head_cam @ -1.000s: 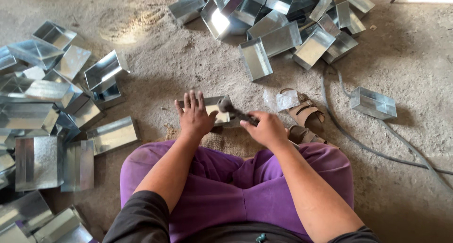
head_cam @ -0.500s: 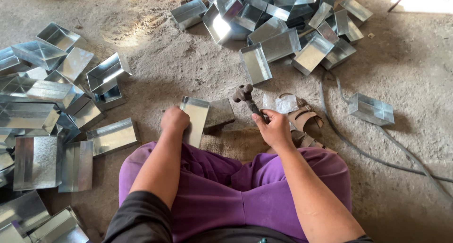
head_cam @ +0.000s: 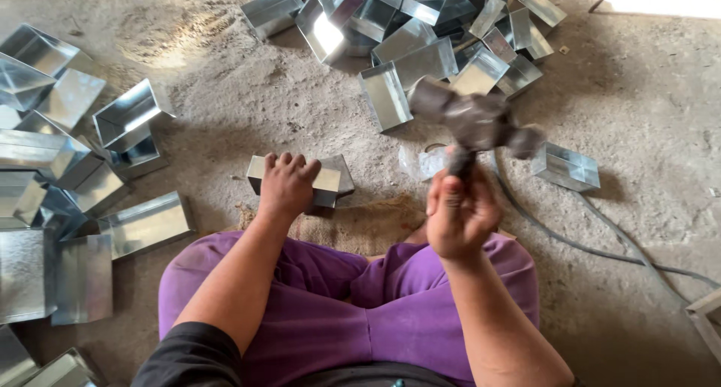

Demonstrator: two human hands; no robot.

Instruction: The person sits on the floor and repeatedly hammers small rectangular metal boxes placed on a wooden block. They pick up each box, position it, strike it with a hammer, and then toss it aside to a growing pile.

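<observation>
- the left hand (head_cam: 287,185) lies palm-down on a metal box (head_cam: 330,179), fingers curled over its far edge, pressing it to the floor (head_cam: 646,116) just ahead of the knees.
- the box is a shallow piece of shiny sheet metal lying flat; a second dull piece peeks out just behind its right end, touching it.
- the right hand (head_cam: 460,216) is clenched around the handle of a hammer (head_cam: 475,122), raised above the ground to the right of the box.
- the hammer's dark head is blurred and sits across the top of the handle, over the near edge of the far pile.
- a far pile (head_cam: 420,26) of open metal boxes lies heaped at the top centre, tilted every way and overlapping.
- a left stack (head_cam: 67,184) of more boxes and flat folded sheets crowds the left edge, some upright, some on their sides.
- one lone box (head_cam: 568,167) sits apart on the right, just beside the hammer head as seen from the head camera.
- a grey cable (head_cam: 593,246) runs along the floor from behind the hammer toward the right edge.
- a crumpled clear wrapper (head_cam: 420,163) lies between the held box and the hammer handle.
- the person sits cross-legged in purple trousers (head_cam: 330,304), with sacking under the knees near the box.
</observation>
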